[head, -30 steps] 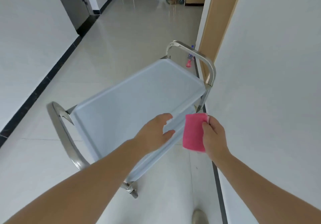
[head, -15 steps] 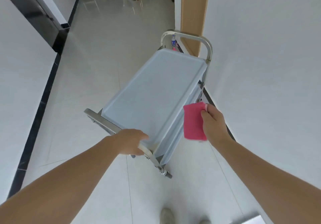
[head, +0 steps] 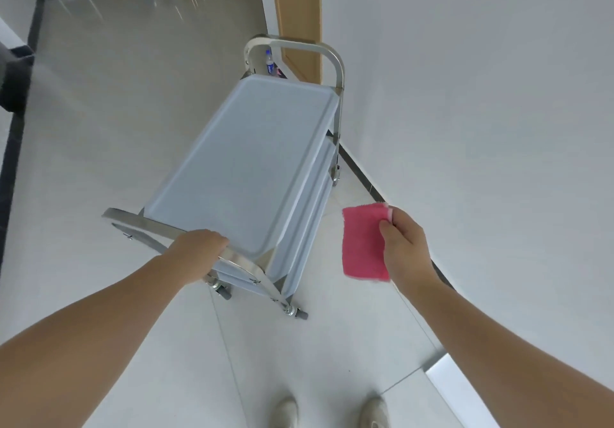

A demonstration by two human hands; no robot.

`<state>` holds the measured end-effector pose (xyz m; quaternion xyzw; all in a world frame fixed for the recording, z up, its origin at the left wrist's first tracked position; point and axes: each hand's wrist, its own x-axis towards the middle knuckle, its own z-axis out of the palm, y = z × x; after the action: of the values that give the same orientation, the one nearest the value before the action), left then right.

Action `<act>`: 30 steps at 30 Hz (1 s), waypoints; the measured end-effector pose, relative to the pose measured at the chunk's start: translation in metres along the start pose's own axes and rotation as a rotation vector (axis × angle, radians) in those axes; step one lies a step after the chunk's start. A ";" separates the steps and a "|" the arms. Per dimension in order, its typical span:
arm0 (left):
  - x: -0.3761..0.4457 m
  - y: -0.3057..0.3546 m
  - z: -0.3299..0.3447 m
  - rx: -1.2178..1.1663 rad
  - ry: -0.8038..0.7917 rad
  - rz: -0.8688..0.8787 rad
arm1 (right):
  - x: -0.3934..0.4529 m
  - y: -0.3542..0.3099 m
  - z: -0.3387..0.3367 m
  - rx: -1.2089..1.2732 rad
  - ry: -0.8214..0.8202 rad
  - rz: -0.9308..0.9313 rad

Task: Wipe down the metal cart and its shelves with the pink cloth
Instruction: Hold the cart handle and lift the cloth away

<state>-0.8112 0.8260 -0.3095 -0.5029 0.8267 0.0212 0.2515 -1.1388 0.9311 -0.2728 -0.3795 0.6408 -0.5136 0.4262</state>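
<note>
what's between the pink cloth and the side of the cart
Nothing: in the head view only bare white floor shows between the pink cloth, held in the right hand, and the cart.

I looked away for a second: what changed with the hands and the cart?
The left hand left the top shelf's edge and now grips the near handle; the cart swung round, lengthwise to the view. The right hand holds the cloth clear of the cart, as before.

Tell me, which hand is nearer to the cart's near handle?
Left. The left hand grips the near handle itself. The right hand is off to the cart's right side, apart from it, holding the pink cloth in the air.
</note>
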 end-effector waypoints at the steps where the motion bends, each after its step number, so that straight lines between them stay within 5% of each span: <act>1: 0.001 0.001 0.002 -0.020 0.002 0.032 | -0.005 -0.001 0.000 0.001 0.017 0.003; 16: -0.005 0.126 -0.026 -0.253 0.240 0.537 | -0.087 0.001 -0.006 0.051 0.434 0.028; 30: 0.003 0.199 -0.019 -0.230 0.163 0.566 | -0.136 0.019 -0.072 0.068 0.657 0.074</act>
<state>-0.9874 0.9169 -0.3378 -0.2780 0.9434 0.1435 0.1101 -1.1594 1.0843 -0.2622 -0.1556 0.7399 -0.6137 0.2275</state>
